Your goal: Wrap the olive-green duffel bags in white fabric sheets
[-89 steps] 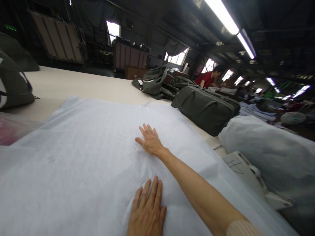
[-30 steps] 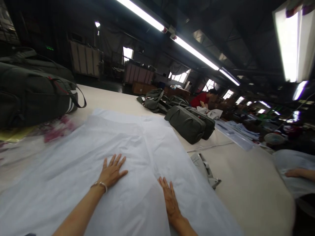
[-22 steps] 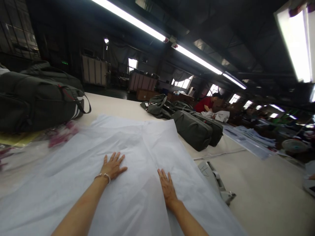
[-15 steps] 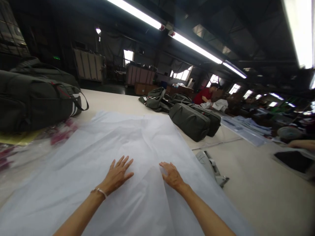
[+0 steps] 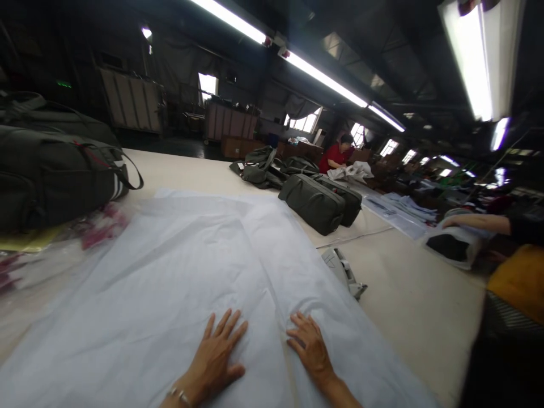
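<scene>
A large pale bluish-white sheet [image 5: 204, 260] with creases covers the near part of the table. My left hand [image 5: 219, 354] rests on it palm down, fingers spread, with a bracelet at the wrist. To its right, my right hand [image 5: 311, 345] touches the same sheet beside a long fold, its fingers apart and slightly bent. Neither hand holds anything. A grey tape dispenser [image 5: 342, 272] lies at the sheet's right edge, partly under or against it.
Dark green bags [image 5: 55, 175] stand at the left by crumpled clear plastic [image 5: 104, 224]. More dark bags [image 5: 312, 201] lie beyond the sheet on the cream table [image 5: 408, 283]. A person's arm [image 5: 480, 222] handles a wrapped item at right; a person in red [image 5: 334, 156] stands farther back.
Both hands have moved nearer along the sheet, down in the view. The view has turned slightly right, and more of the person at the right edge shows.
</scene>
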The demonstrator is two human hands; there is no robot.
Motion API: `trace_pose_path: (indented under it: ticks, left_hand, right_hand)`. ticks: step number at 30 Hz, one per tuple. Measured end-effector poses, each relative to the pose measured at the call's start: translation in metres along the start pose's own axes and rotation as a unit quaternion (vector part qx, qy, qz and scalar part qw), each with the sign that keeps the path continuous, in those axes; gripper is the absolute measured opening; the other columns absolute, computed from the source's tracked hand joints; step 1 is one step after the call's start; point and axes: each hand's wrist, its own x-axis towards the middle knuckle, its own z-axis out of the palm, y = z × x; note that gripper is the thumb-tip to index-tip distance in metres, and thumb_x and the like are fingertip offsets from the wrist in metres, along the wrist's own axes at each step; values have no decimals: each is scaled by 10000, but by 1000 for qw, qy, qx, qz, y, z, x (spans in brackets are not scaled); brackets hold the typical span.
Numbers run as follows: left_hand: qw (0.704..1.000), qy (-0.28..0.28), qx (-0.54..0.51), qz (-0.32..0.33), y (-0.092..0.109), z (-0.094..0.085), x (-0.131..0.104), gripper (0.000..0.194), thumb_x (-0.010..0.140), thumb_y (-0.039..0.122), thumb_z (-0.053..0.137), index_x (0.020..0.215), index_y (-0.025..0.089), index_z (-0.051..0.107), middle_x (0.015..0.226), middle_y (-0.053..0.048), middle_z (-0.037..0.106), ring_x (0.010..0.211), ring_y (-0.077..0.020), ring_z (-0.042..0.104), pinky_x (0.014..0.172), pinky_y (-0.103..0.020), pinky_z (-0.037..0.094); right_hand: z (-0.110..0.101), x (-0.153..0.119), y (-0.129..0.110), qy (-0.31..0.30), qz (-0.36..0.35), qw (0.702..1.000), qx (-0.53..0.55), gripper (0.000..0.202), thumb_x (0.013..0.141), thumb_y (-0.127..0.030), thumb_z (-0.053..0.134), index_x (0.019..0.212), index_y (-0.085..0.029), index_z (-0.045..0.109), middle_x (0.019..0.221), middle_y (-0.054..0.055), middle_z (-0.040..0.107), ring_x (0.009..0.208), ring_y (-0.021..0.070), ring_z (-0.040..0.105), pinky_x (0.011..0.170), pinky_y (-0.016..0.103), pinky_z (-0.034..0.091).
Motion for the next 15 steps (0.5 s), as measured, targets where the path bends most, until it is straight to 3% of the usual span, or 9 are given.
trace_pose_path:
  ticks: [3, 7, 11, 15]
  left_hand:
    - [1000, -12, 6, -13, 3, -7, -2, 884, 677, 420, 672, 1472, 360, 288, 1597, -43, 138, 1473, -295, 56, 1174, -586, -24]
    - [999, -8, 25, -29, 5, -7, -5, 888, 652, 390, 673, 1465, 332, 322, 1593, -62, 164, 1473, -298, 79, 1173, -584, -35]
    - [1000, 16, 18, -1, 4, 5, -7, 900, 639, 474, 702, 1453, 293, 363, 1579, -106, 215, 1470, -309, 113, 1170, -589, -36]
    - [999, -8, -6, 30, 18, 10, -12, 956, 635, 482, 731, 1474, 313, 304, 1586, -113, 171, 1467, -332, 93, 1160, -625, -19]
  right_hand:
    - [-14, 12, 0, 21, 15, 997, 75, 259, 864, -443, 597, 823, -230, 738, 1197, 105, 693, 1257, 302, 543, 1119, 575, 313]
    - [-67, 31, -12, 14, 120, 964, 237, 444, 754, -613, 645, 763, -175, 715, 1243, 152, 661, 1257, 330, 536, 1115, 523, 333]
    - [-130, 53, -37, -53, 165, 911, 374, 503, 745, -592, 668, 904, -118, 729, 1259, 148, 649, 1174, 311, 594, 1045, 466, 416]
    - [-162, 72, -67, -86, 196, 908, 360, 513, 675, -546, 746, 951, -113, 746, 1123, 135, 716, 1108, 305, 624, 1044, 459, 407]
